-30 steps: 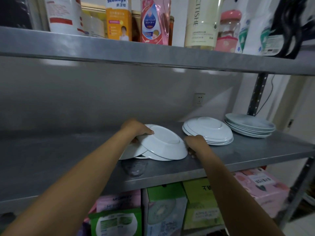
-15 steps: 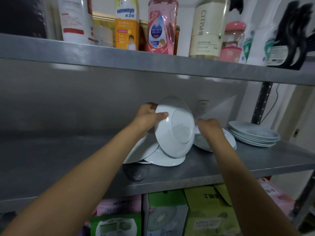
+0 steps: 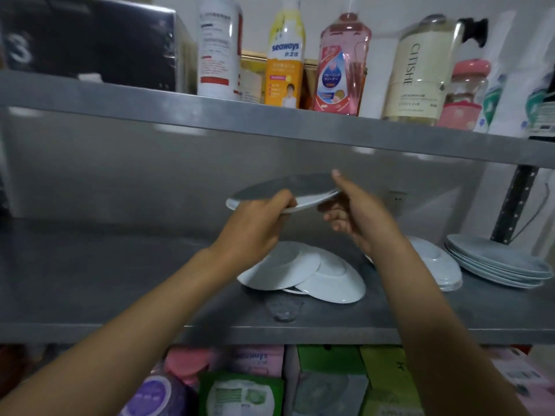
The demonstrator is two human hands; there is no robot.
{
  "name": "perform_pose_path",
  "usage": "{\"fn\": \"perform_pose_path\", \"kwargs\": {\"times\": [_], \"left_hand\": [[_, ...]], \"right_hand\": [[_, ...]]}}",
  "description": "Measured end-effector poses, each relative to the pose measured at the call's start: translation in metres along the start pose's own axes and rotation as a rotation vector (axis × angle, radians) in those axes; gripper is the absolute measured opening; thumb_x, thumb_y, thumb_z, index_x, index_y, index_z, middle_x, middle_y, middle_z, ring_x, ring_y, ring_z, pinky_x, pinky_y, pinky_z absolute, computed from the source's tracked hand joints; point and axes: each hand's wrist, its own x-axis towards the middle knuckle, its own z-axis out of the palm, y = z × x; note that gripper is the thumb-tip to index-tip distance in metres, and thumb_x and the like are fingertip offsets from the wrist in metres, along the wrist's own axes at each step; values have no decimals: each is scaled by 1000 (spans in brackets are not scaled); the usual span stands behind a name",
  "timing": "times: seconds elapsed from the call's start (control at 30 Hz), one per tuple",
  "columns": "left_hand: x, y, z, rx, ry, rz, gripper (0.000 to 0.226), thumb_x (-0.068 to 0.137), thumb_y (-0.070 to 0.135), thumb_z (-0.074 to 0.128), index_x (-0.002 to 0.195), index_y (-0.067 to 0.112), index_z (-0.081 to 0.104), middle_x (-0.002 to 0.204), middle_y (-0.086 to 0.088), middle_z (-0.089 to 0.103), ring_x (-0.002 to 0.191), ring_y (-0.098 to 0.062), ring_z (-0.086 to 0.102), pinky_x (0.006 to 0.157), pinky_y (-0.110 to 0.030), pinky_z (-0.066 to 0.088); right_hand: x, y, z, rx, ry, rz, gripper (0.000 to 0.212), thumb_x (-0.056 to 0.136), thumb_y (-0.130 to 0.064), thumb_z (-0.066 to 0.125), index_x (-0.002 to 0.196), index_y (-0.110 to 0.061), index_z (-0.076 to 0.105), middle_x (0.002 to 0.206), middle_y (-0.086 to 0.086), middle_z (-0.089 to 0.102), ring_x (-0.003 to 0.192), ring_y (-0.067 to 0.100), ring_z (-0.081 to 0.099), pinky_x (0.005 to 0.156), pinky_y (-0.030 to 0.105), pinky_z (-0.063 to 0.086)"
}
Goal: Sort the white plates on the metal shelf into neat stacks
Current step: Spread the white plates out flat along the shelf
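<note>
My left hand grips the plate at its near rim; my right hand grips its right rim, thumb on top. Plate is in the air, near level, above 2 overlapping upside-down plates on the shelf. Right of those: 1 inverted stack, then 1 upright stack.

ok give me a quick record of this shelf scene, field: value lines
held plate: white plate lifted above the shelf, roughly level, right way up
left hand: grips its near rim
right hand: grips its right rim
loose pile: upside-down plates, overlapping untidily on the shelf
middle stack: upside-down, partly hidden by right arm
right stack: right way up, neat
</note>
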Motion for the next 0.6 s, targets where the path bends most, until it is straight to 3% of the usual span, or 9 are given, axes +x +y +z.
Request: {"fn": "perform_pose_path", "kwargs": {"times": [0.07, 0.13, 0.27, 0.37, 0.43, 0.5, 0.57, 0.6], "left_hand": [[-14, -15, -16, 84, -74, 26, 19, 77, -4, 58, 90, 9, 53, 72, -8, 62, 63, -28, 56, 51, -38, 43], [-29, -30, -31, 168, -179, -1, 27, 68, -8, 56, 90, 7, 53, 75, -11, 62, 68, -32, 56, 53, -40, 45], [-57, -52, -61, 240, -351, -167, 33, 69, -4, 47, 97, 14, 51, 86, -8, 65, 78, -34, 56, 58, -40, 45], [-73, -63, -91, 163, -476, -312, 46, 67, 2, 42, 104, 26, 54, 102, 0, 68, 93, -23, 60, 72, -39, 50], [-83, -69, -110, 114, -472, -408, 53, 67, 8, 39, 112, 31, 56, 110, 3, 67, 99, -19, 59, 81, -38, 50], [-93, -75, -125, 135, -432, -492, 54, 73, 6, 41, 119, 31, 55, 120, 4, 63, 107, -18, 57, 88, -37, 47], [-104, -79, -136, 198, -373, -526, 53, 78, 2, 43, 123, 28, 55, 124, 3, 61, 108, -20, 56, 90, -34, 45], [-108, -81, -139, 225, -345, -537, 52, 79, 1, 45, 124, 26, 55, 125, 2, 61, 104, -21, 56, 86, -31, 44]], "right_hand": [[-1, 11, 25, 59, -29, 35, 18, 92, -18, 60, 91, 1, 57, 69, 18, 61, 38, 11, 59, 33, 19, 44], [0, 27, 52, 96, -64, 97, 11, 92, -4, 55, 96, 5, 56, 69, 18, 62, 42, 14, 63, 40, 21, 51], [4, 64, 97, 111, -99, 179, 20, 89, 1, 54, 106, 11, 57, 83, 24, 67, 50, 22, 65, 49, 25, 55], [-4, 86, 130, 142, -127, 244, 10, 89, 4, 54, 97, 8, 58, 86, 23, 66, 55, 26, 63, 49, 26, 56], [-9, 99, 150, 172, -160, 282, 4, 89, 5, 54, 90, 6, 58, 82, 21, 65, 53, 26, 62, 51, 27, 57], [-14, 112, 167, 130, -191, 299, 7, 88, 4, 54, 93, 7, 58, 84, 22, 66, 53, 26, 64, 66, 35, 58], [-21, 123, 182, 84, -211, 314, 16, 88, 3, 54, 102, 10, 57, 81, 22, 66, 55, 26, 64, 77, 40, 57], [-25, 127, 188, 72, -221, 326, 16, 89, 3, 54, 103, 10, 56, 79, 21, 65, 54, 26, 64, 75, 39, 57]]}}
